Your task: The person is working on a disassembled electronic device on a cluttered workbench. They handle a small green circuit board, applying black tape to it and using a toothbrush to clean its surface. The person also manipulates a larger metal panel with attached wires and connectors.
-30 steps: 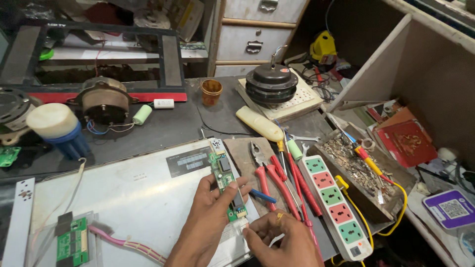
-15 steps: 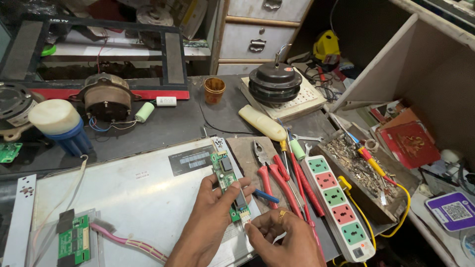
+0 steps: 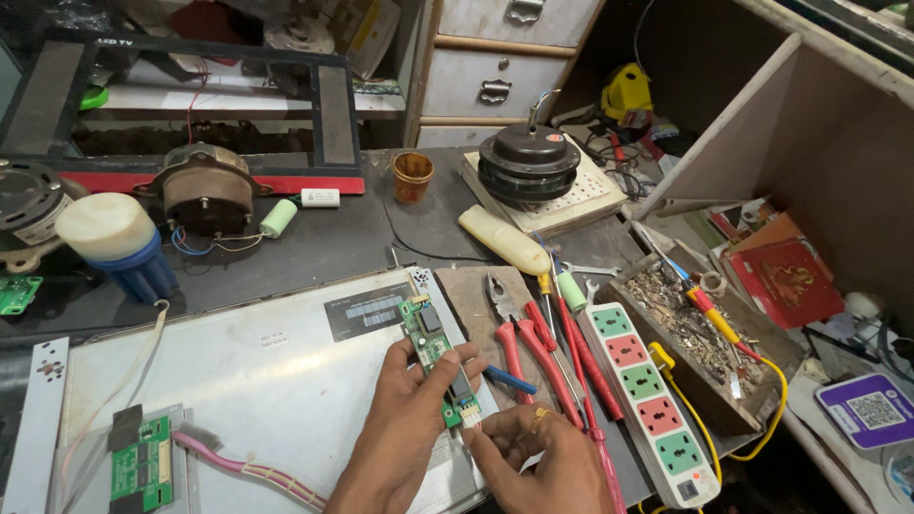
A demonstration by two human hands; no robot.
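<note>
In the head view, the left hand (image 3: 405,428) grips a narrow green circuit board (image 3: 433,357) that lies along the right edge of a big grey metal panel (image 3: 257,381). Its thumb and fingers are curled around the board's lower half, pinching it from both sides, so that part of the board is covered. The right hand (image 3: 538,457) sits just right of the board's bottom end, fingertips pressed together on a small white plug (image 3: 470,416) there. Whether the plug is seated in the board cannot be told, since the fingers hide the joint. Both forearms are cut off by the lower edge.

Right of the board, touching the panel's edge, lies a brown pad (image 3: 486,295) with red-handled pliers (image 3: 519,333) and a red screwdriver (image 3: 576,371); their lower ends pass behind the right hand. A blue pen-like piece (image 3: 509,381) pokes out between board and pliers, half hidden by fingers. Further right sits a white power strip (image 3: 647,395) with coloured sockets, its far end cut off below.

Left of the board, at the panel's lower corner, a second green board (image 3: 141,466) with a pink cable (image 3: 248,468) is partly out of frame. Beyond the panel stand a motor (image 3: 205,190) and a black round fan motor (image 3: 528,164); the clutter behind them is too dim to make out.
</note>
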